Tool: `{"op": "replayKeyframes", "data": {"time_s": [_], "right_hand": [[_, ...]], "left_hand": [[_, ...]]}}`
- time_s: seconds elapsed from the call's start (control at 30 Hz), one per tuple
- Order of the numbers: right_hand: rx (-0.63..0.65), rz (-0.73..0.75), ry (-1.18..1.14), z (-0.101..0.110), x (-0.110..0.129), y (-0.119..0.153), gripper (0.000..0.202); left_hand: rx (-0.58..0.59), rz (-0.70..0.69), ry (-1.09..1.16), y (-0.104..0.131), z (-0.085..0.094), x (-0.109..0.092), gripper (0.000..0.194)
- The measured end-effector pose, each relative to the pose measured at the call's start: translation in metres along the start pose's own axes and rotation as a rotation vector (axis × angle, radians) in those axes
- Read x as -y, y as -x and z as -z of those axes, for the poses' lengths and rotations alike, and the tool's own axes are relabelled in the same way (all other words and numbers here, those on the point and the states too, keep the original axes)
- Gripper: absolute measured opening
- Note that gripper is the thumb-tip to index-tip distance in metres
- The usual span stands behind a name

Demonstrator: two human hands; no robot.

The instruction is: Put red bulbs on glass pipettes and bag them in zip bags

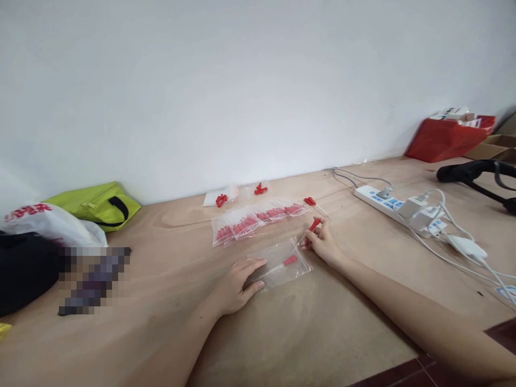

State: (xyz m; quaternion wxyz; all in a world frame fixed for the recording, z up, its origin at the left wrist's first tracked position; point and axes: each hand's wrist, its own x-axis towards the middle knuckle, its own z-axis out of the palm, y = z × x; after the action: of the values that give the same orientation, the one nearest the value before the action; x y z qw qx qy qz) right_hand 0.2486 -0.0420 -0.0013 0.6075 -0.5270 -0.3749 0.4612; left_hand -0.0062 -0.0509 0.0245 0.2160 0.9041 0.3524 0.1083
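A clear zip bag [278, 273] lies flat on the wooden table, with one red-bulbed dropper [290, 260] inside it. My left hand [237, 282] rests on the bag's left end, thumb and fingers spread apart. At the bag's right end, by its zip edge, my right hand [320, 242] is closed on a second dropper [315, 223], whose red bulb points up and away; its thin clear tube slants down toward the bag's edge. Beyond the hands, a row of overlapping zip bags [258, 217] holds several more red-bulbed droppers.
Loose red bulbs [221, 200] lie on bags near the wall, with more red bulbs [309, 201] at right. A power strip [377, 199] with white chargers and cables stands right, below a red bag [443, 140]. A green pouch [100, 207] and white plastic bag [56, 226] lie left.
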Motion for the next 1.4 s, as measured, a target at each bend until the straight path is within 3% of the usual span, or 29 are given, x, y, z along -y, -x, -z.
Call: {"op": "replayKeyframes", "data": {"time_s": [0.17,0.63,1.13,1.23,1.33,1.4], "right_hand": [[0.078,-0.089,-0.079,-0.002,-0.002,0.010,0.039],[0.380,-0.115,0.186,0.000,-0.003,0.014,0.038],[0.490,0.033,0.354,0.000,-0.006,0.008,0.030],[0.362,0.114,0.490,0.015,0.003,-0.010,0.025],[-0.044,0.251,0.830,0.036,0.011,-0.041,0.015],[-0.203,0.265,1.026,0.047,0.013,-0.062,0.016]], "left_hand": [[-0.012,-0.007,-0.006,0.000,-0.001,0.001,0.041],[-0.022,-0.032,0.013,0.000,0.000,0.000,0.043],[-0.015,-0.036,0.022,-0.001,0.001,0.000,0.039],[-0.009,-0.041,0.017,-0.001,0.000,0.000,0.036],[-0.018,-0.041,0.019,-0.001,-0.001,0.001,0.034],[-0.022,-0.040,0.022,-0.001,-0.001,0.001,0.033]]}}
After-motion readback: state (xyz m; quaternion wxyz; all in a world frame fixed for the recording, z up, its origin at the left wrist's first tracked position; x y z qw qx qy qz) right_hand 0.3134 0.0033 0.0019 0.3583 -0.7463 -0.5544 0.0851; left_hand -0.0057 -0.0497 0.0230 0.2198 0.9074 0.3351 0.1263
